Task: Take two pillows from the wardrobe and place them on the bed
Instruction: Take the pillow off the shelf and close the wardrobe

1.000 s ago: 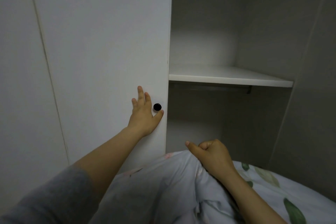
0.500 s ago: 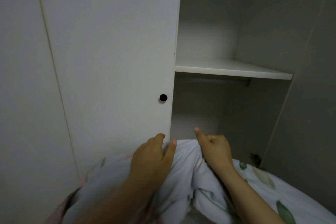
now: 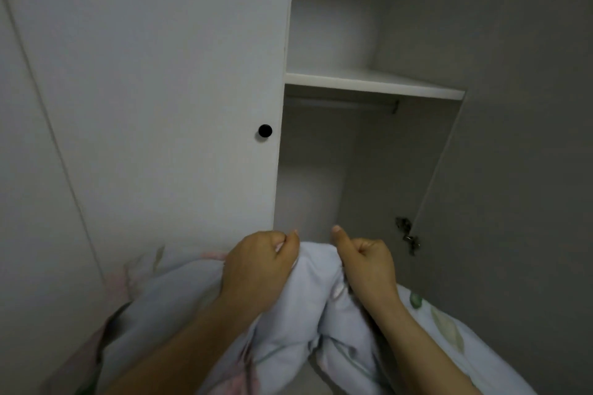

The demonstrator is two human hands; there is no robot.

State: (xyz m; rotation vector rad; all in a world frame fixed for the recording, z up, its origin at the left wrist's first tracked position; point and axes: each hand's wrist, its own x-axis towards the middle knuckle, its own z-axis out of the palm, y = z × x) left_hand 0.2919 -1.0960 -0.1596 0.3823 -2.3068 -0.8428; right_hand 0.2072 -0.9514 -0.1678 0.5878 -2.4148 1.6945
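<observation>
Where the pillow (image 3: 313,292) is: low in the middle of the view, in front of the open wardrobe section and below its shelf, held up by both hands.
Pillow look: pale blue cloth with green leaves and pink flowers, bunched into soft folds; whether this is one pillow or two pressed together cannot be told.
Left hand (image 3: 260,266): clenched on the upper edge of the pillow, fingers curled over the cloth, knuckles toward the camera, thumb tip near the top of the fold.
Right hand (image 3: 369,263): grasping the pillow just beside the left hand, fingers balled into the cloth, thumb stuck out and pointing up.
Between the hands: a rounded hump of pale blue cloth.
Forearms: bare, both reaching in from the bottom edge and crossing over the pillow.
Left door (image 3: 154,90): white and closed, filling the left half of the view.
Knob (image 3: 265,130): small, round and black, near the right edge of that door, above the left hand.
Shelf (image 3: 372,83): white, across the open section, well above the hands.
Rail (image 3: 340,103): thin bar just under the shelf.
Right door (image 3: 529,170): swung open, grey in shadow, along the right side.
Hinge (image 3: 407,236): dark metal, on the inner wall to the right of the right hand.
</observation>
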